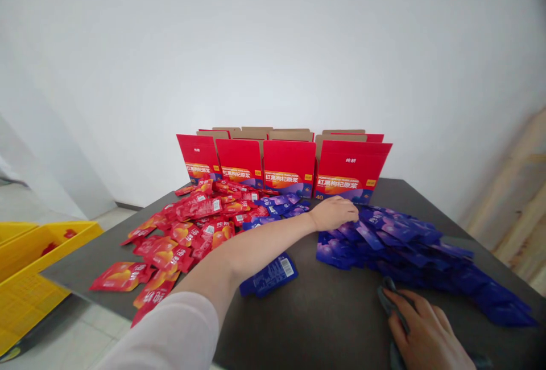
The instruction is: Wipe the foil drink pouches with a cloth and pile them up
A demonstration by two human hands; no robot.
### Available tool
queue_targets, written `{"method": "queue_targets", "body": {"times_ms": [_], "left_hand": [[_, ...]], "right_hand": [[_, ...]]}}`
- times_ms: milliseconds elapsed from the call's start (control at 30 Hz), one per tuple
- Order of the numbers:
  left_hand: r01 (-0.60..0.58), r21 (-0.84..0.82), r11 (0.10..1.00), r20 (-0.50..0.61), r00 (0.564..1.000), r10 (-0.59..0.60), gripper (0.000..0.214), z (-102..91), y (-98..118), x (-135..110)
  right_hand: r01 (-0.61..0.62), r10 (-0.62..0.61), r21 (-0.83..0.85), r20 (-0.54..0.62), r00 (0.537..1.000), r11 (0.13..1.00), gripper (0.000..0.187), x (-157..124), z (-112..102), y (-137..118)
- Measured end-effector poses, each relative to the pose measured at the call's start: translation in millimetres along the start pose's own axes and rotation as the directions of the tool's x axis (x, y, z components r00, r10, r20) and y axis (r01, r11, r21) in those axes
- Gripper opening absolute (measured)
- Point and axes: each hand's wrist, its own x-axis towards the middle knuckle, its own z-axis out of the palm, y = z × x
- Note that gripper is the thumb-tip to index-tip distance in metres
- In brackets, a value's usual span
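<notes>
My left hand (335,212) reaches far across the dark table (324,307) and rests, fingers curled down, on the near edge of a heap of blue sachets (409,245), just in front of the open red cartons (290,168). What its fingers hold is hidden. My right hand (426,333) lies near the front right of the table with its fingers closed around a dark flat object (390,296) that I cannot name. A single blue sachet (269,275) lies under my left forearm. A heap of red sachets (187,227) covers the left of the table.
Several open red cartons stand in rows at the table's far edge against a white wall. A yellow plastic crate (29,267) sits on the floor at the left. A pale wooden frame (516,199) leans at the right.
</notes>
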Motion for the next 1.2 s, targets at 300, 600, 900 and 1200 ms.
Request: {"method": "queue_targets", "body": {"times_ms": [300, 600, 900, 1200], "left_hand": [[0.173, -0.004, 0.985, 0.103, 0.980, -0.171, 0.031, -7.1, 11.8, -68.0], [0.396, 0.030, 0.918, 0.395, 0.839, -0.375, 0.073, -13.6, 45.6, -184.8], [0.491, -0.222, 0.842, 0.290, 0.858, -0.424, 0.086, -6.4, 62.4, -173.0], [0.512, -0.684, 0.520, 0.387, 0.859, -0.336, 0.076, 22.8, 82.7, -99.6]], "right_hand": [[-0.010, 0.010, 0.022, 0.034, 0.999, 1.000, 0.039, -0.9, -6.3, -1.7], [-0.037, 0.036, 0.008, 0.097, 0.995, 0.999, 0.041, -2.7, -3.1, -2.4], [-0.017, 0.016, 0.013, 0.068, 0.998, 1.000, 0.042, -0.3, -4.8, -3.7], [-0.017, 0.016, 0.024, 0.063, 0.998, 1.000, 0.042, -1.3, -5.6, -2.7]]}}
